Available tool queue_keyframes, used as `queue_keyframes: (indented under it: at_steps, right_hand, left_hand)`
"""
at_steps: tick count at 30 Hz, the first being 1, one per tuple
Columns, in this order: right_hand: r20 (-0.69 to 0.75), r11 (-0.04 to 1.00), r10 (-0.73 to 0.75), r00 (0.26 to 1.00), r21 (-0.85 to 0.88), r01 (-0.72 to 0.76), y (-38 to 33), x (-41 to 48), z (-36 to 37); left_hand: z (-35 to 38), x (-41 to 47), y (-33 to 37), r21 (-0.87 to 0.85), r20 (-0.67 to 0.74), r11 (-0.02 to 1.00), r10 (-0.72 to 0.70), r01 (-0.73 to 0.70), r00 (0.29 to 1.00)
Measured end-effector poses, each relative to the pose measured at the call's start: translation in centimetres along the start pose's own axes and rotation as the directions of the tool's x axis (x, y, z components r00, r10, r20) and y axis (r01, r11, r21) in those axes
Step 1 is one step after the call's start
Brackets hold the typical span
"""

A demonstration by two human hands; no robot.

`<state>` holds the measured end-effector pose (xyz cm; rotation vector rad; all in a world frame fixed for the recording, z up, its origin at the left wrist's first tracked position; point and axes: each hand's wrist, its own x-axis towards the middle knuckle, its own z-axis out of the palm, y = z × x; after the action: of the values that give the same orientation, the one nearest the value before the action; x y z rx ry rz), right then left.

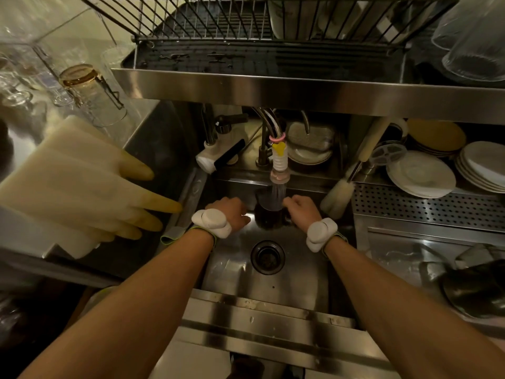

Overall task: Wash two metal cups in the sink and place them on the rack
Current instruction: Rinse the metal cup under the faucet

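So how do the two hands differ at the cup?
The right hand grips the cup at its right side; the left hand sits curled left of it, contact unclear. The left thumb sticks out toward the cup; the right's cannot be made out. Both wear white wrist bands.

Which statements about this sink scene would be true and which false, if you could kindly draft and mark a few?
1. Water runs from the faucet nozzle onto the metal cup. True.
2. The metal cup stands on the dish rack. False: it is down in the sink under the nozzle, with the right hand gripping its side.
3. The person wears the rubber gloves. False: they lie on the counter left of the sink; the left hand and right hand are bare.
4. White plates are stacked to the right of the sink. True.
5. The cup covers the drain. False: the drain lies uncovered, nearer the person than the cup.
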<state>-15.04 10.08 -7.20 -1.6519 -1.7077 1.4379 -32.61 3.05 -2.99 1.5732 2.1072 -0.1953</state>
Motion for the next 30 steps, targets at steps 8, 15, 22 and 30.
queue_keyframes:
  at_steps: [8,15,22,30]
  right_hand:
    - [0.008,1.0,0.0,1.0,-0.002,0.0,-0.2,0.5,0.1]
    - [-0.035,0.999,0.004,0.999,-0.045,-0.006,0.2,0.8,-0.8]
    - [-0.022,0.998,-0.003,1.0,-0.06,0.001,0.4,0.5,-1.2]
    - [-0.029,0.993,-0.011,1.0,-0.121,0.007,0.4,0.4,-1.7]
  left_hand:
    - [0.4,0.0,0.3,0.005,0.002,1.0,-0.016,0.016,1.0]
    - [0.4,-0.1,0.3,0.008,0.009,1.0,-0.017,0.017,1.0]
    - [0.3,-0.3,0.4,0.003,0.002,1.0,-0.018,0.018,1.0]
    - [0.1,-0.5,0.6,0.0,0.002,1.0,-0.005,0.005,1.0]
